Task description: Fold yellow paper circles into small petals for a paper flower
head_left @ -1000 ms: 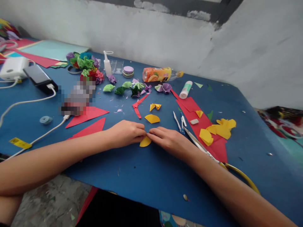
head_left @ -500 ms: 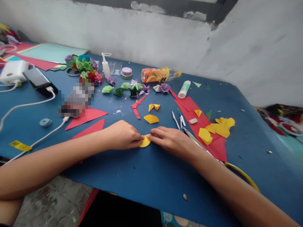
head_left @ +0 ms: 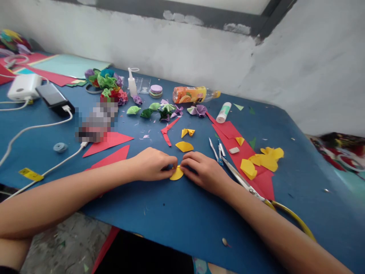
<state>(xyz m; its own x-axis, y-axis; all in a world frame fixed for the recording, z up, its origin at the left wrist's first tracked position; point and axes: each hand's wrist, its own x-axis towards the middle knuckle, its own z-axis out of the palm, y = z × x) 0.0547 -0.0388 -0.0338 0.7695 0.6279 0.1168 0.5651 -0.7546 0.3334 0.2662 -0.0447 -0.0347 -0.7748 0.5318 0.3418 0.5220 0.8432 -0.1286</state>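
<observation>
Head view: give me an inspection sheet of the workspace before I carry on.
Surface: blue tabletop, scattered with paper scraps.
Job's things: curved-edged yellow paper between the hands; yellow-handled scissors beside the right forearm; drawing compass near the scissor tips.
Clutter: orange-labelled bottle on its side; glue stick.
Hands: left hand pinches the paper; right hand has fingertips at its right edge.
Cables: white cable with yellow tag, left side.
Surroundings: pale wall behind the table.

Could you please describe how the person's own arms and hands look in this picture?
The left hand and right hand are bare, with no gloves or rings visible. The left forearm and right forearm show no sleeve, watch or bracelet. A dark edge at the lower left corner may be a sleeve, but too little shows.
</observation>
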